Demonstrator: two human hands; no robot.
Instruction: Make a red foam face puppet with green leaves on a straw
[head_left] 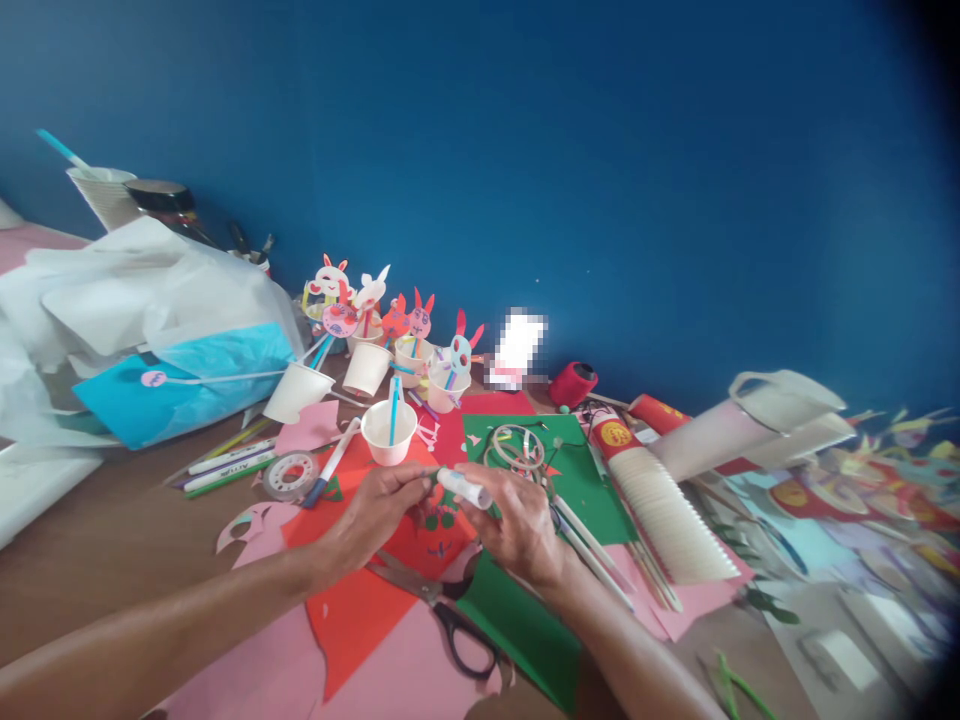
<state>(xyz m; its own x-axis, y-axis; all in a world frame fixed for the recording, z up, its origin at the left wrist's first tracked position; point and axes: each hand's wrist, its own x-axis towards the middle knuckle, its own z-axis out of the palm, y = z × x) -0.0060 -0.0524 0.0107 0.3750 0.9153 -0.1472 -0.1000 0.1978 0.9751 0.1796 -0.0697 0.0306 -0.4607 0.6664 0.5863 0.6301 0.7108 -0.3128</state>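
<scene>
Over the middle of the table, my right hand [517,515] is wrapped round a white tube-shaped marker or glue pen [463,487]. Its tip points left, toward my left hand [386,505], whose thumb and fingers are pinched together; what they hold is too small to make out. Below the hands lies red paper [360,620] with small face-like drawings partly hidden by the fingers. Black-handled scissors [461,635] lie on the papers, beside a green sheet [525,630]. Just behind my left hand stands a white paper cup [389,440] with a blue straw.
Paper cups with animal faces [450,385] stand at the back. Left are a tape roll [291,476], pens [229,468] and a plastic bag [150,290]. Right are stacked cups [667,510], a white jug [720,430] and red thread [574,384].
</scene>
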